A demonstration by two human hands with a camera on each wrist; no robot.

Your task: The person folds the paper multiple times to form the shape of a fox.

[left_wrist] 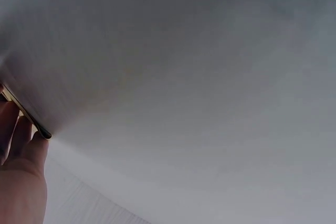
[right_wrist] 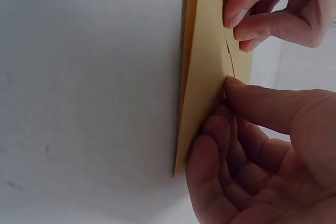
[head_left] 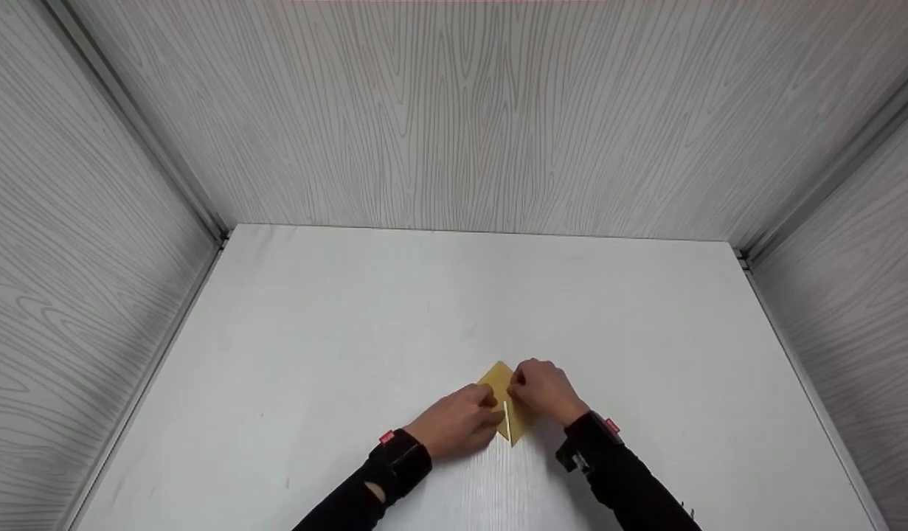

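Note:
A piece of folded yellow paper [head_left: 501,375] lies low over the table in the head view, its outline like a diamond with a pale slit near the bottom. From the left, my left hand [head_left: 457,424] pinches it by its inner fold. My right hand [head_left: 546,388] grips the opposite flap, thumb on top and fingers curled beneath. The right wrist view shows the paper [right_wrist: 207,72] close up, with two flaps meeting along a thin seam between both hands' fingertips. Only a narrow edge of the paper [left_wrist: 23,109] appears beside my left fingers in the left wrist view.
The white tabletop [head_left: 335,317] surrounds the hands. Wood-grained grey panels stand at the back [head_left: 454,110], at the left [head_left: 63,243] and at the right [head_left: 859,280]. Black bands circle both wrists over dark sleeves.

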